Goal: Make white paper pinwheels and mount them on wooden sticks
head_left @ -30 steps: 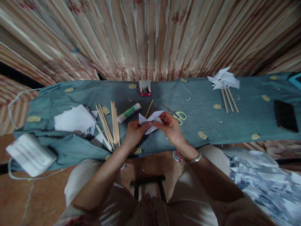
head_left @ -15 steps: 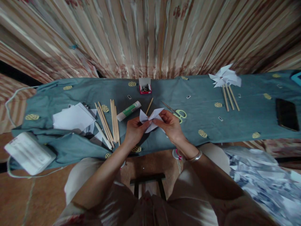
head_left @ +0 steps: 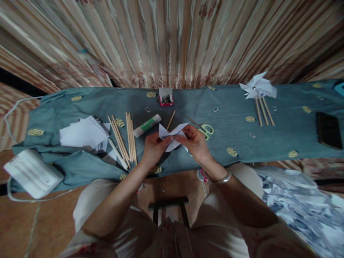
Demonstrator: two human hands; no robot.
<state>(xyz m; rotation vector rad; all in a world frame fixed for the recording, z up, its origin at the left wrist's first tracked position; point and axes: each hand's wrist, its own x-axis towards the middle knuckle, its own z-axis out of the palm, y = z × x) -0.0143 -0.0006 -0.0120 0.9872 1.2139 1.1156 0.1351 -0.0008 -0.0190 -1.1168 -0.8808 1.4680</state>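
A folded white paper piece (head_left: 174, 142) with pointed blades is pinched between both hands above the cloth. My left hand (head_left: 155, 146) grips its left side, thumb near the middle. On its right side, my right hand (head_left: 196, 143) is closed, thumb pressed near the centre. Just beyond the paper lies a wooden stick (head_left: 171, 119). Scissors with green handles (head_left: 206, 129) rest beside my right hand. A green and white glue stick (head_left: 147, 125) lies beyond my left hand. Farther back stands an open red box (head_left: 166, 101) of small metal pieces.
White paper sheets (head_left: 83, 134) and several wooden sticks (head_left: 130, 138) lie left. White pinwheels (head_left: 259, 87) on sticks and a dark phone (head_left: 328, 129) are right. A white device (head_left: 33, 173) sits at the left edge. Paper scraps (head_left: 303, 204) fill a bag lower right.
The paper's blades have shifted slightly between the fingers, and the left blade looks wider. Both hands keep their hold in nearly the same place.
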